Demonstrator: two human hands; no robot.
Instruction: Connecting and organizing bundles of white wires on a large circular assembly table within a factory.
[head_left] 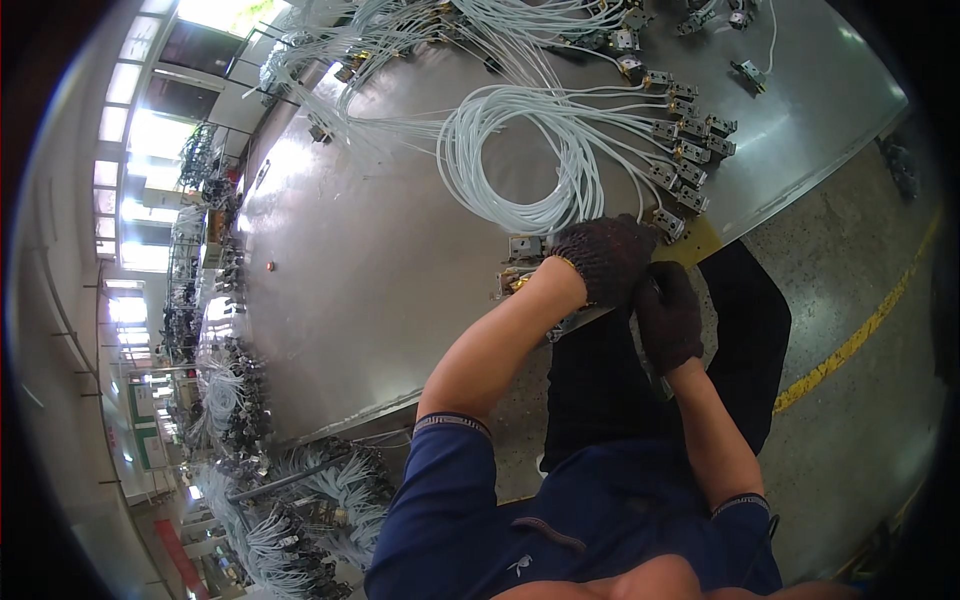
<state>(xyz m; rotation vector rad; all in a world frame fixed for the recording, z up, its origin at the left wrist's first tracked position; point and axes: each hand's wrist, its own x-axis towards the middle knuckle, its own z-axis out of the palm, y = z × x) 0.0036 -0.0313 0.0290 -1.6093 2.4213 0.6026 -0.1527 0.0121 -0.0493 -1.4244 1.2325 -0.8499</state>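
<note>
- Steel table [400, 250], wide and bare in the middle
- Coil of white cables [520, 160] lies just beyond the hands
- Left hand [603, 258], gloved, curled at the table edge; grip unclear
- Right hand [668, 318], gloved, fingers bent, contents hidden
- Metal connector [668, 224] touches the left hand

item under gloved hands [640, 285] hidden, far workbenches [215, 400] blurred

Dark knitted gloves cover the left hand [603, 258] and the right hand [668, 315]; short blue sleeves with striped cuffs, black trousers below
</note>
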